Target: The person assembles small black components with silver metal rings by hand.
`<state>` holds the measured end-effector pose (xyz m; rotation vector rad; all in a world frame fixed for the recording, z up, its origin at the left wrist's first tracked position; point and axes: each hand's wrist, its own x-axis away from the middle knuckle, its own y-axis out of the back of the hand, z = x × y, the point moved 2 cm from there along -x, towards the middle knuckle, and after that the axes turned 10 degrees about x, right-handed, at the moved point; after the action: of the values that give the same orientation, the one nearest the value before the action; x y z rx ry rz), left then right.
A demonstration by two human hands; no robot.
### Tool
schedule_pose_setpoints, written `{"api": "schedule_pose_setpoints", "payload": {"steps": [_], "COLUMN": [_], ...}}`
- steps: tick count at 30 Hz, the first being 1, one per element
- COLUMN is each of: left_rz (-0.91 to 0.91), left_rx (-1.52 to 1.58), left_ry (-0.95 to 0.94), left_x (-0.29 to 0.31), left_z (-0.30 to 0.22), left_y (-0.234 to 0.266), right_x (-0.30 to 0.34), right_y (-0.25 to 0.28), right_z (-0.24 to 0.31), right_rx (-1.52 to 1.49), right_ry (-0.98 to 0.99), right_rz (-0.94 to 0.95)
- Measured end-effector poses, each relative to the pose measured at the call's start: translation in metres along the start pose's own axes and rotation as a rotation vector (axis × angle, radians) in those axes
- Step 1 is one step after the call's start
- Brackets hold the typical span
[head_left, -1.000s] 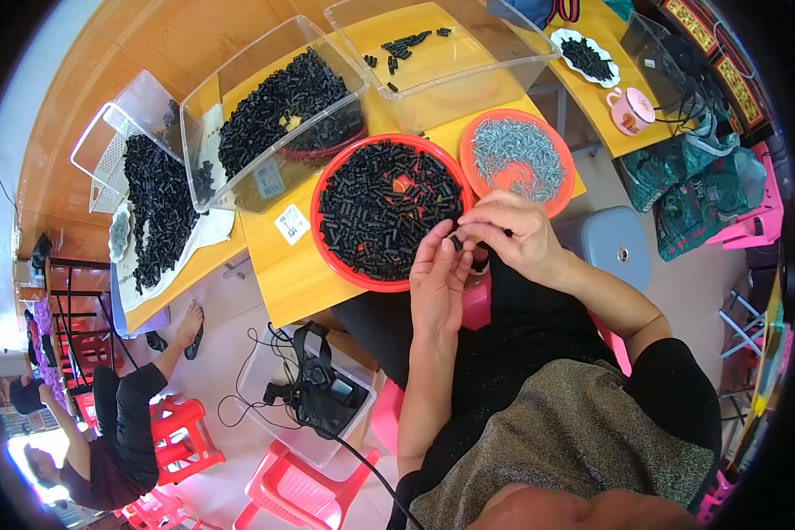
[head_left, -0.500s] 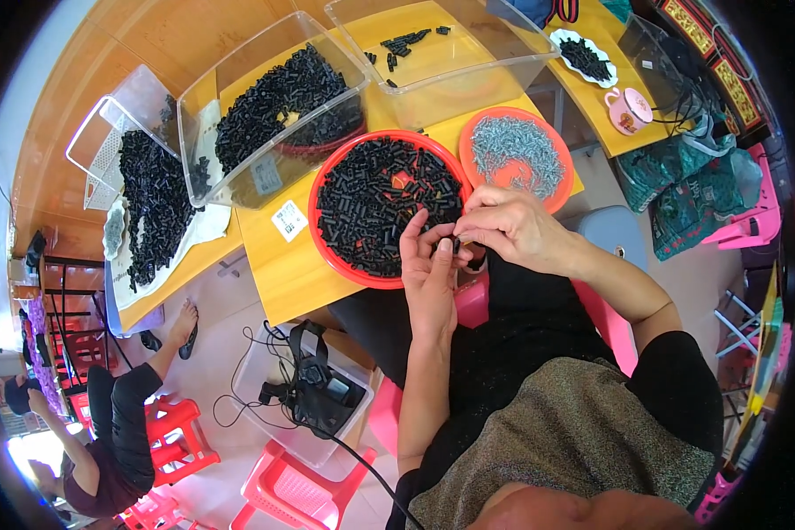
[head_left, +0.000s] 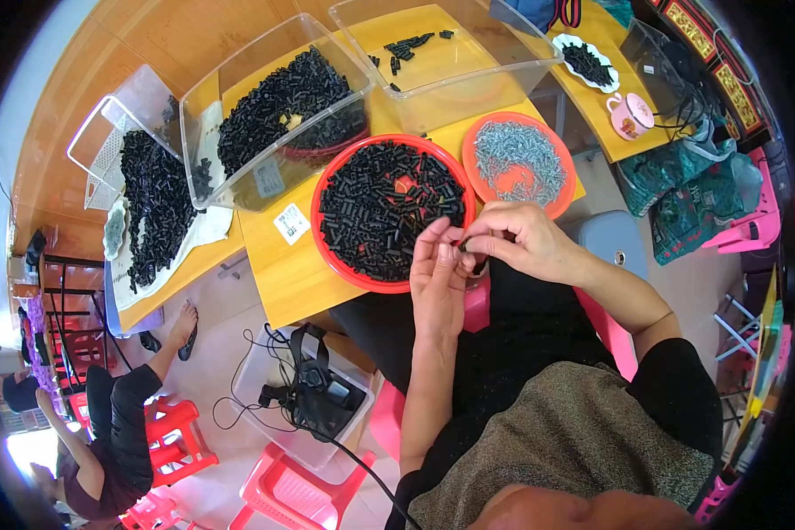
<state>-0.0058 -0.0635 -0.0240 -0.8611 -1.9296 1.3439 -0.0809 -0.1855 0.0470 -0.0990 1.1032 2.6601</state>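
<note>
My left hand (head_left: 438, 276) and my right hand (head_left: 526, 244) meet over the near right rim of a red basin (head_left: 325, 259). Thumb and fingers of both are pinched together around a small black plastic piece (head_left: 465, 245), mostly covered by the fingertips. Many short black tube-like pieces (head_left: 371, 208) fill the basin. Touching it on the right is an orange-red plate (head_left: 567, 193) heaped with small silvery screw-like parts (head_left: 521, 155). Whether one of those parts is between my fingers I cannot tell.
Clear plastic bins (head_left: 269, 199) with black pieces stand behind the basin on the yellow table (head_left: 283, 296). More black pieces (head_left: 155, 203) lie on white cloth at left. A white dish (head_left: 611, 81) and pink cup (head_left: 631, 115) are far right. Another person (head_left: 119, 433) sits at lower left.
Both hands have shifted slightly right and down, still together. The right hand's fingers have turned, and the silvery parts on the plate look rearranged.
</note>
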Motion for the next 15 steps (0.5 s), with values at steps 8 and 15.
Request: {"api": "schedule_pose_setpoints", "payload": {"steps": [8,15], "left_rz": [-0.198,-0.135], "left_rx": [0.055,0.191], "left_ry": [-0.066,-0.150], "left_x": [-0.001,-0.004], "left_z": [0.012,-0.015], "left_y": [0.012,0.017], "right_x": [-0.004,-0.062], "right_y": [-0.025,-0.016], "right_z": [-0.015,-0.049], "right_rx": [-0.341,-0.015], "right_ry": [-0.343,-0.232], "right_rz": [-0.022,-0.070]}}
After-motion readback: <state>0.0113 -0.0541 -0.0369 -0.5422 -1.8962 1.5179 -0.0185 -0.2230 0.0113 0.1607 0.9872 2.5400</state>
